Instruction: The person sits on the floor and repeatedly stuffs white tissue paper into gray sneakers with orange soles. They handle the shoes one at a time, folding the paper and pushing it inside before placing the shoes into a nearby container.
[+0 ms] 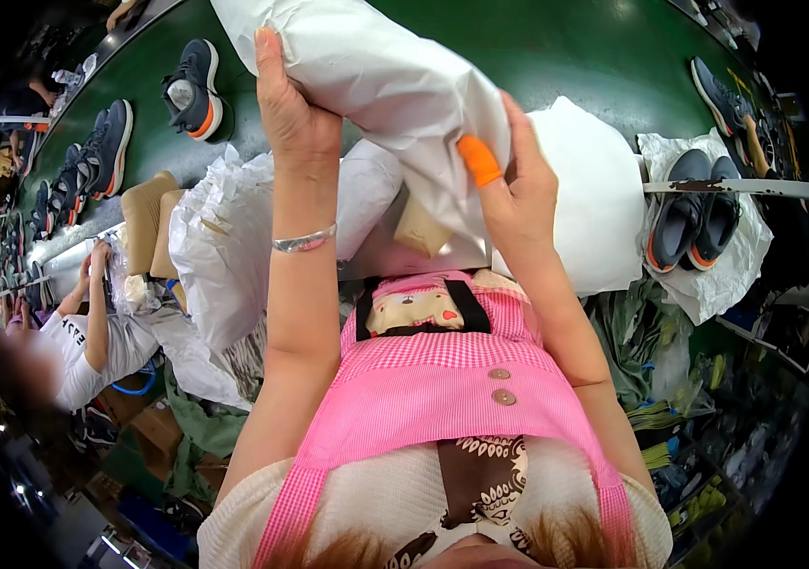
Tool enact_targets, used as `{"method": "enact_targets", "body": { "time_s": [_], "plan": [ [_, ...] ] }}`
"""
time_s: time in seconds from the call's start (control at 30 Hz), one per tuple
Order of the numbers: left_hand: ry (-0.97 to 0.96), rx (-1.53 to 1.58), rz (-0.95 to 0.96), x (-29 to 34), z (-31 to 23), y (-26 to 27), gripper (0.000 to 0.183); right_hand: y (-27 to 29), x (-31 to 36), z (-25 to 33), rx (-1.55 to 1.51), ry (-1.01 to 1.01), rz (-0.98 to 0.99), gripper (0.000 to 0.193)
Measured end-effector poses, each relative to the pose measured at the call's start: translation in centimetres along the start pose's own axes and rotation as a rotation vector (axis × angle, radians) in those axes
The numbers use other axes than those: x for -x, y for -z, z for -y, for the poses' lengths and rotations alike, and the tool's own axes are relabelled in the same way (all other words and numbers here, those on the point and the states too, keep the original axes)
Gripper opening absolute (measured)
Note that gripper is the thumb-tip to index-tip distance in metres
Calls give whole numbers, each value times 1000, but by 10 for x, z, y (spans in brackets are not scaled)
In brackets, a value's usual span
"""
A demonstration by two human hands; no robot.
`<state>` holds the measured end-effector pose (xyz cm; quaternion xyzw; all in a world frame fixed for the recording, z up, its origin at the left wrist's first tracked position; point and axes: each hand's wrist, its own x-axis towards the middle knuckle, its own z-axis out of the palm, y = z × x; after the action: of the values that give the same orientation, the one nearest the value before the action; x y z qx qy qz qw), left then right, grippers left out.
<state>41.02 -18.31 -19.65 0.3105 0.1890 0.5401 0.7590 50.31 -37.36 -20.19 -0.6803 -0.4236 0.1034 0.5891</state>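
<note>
Both my hands hold a large white sheet of paper [376, 71], bunched and folded into a loose roll above the green work surface [527, 47]. My left hand [298, 116] grips its left part, thumb up along the paper. At the lower right end, my right hand [525, 190] pinches it, with an orange finger cot [479, 161] on the thumb. Whether anything lies inside the paper is hidden. A tan piece [420, 230] shows below it. Under my right forearm lies flat white paper [589, 190]. Crumpled white paper [224, 242] sits beside my left forearm.
A dark grey shoe [198, 90] with an orange heel stands at the far left, near a row of similar shoes [91, 161]. To the right, a pair of shoes [693, 209] rests on white paper by a metal rail [736, 187]. A co-worker [101, 332] sits at left.
</note>
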Motion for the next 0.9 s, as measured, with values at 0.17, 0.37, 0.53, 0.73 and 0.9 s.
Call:
{"method": "enact_targets", "body": {
  "time_s": [0.17,0.37,0.53,0.73,0.9],
  "plan": [
    [145,161,-158,8,5,-25,46,-2,-51,-25,262,546,-301,34],
    [374,290,-405,2,12,-21,51,-15,-53,-23,375,694,-227,56],
    [286,347,-360,1,18,-5,53,-21,-37,-9,593,493,-224,53],
    [-129,81,-179,11,0,-33,48,-39,-20,-7,-237,36,-106,40],
    [-224,-128,-6,40,-10,-48,41,-16,-42,-17,-1286,-706,16,48]
  ]
}}
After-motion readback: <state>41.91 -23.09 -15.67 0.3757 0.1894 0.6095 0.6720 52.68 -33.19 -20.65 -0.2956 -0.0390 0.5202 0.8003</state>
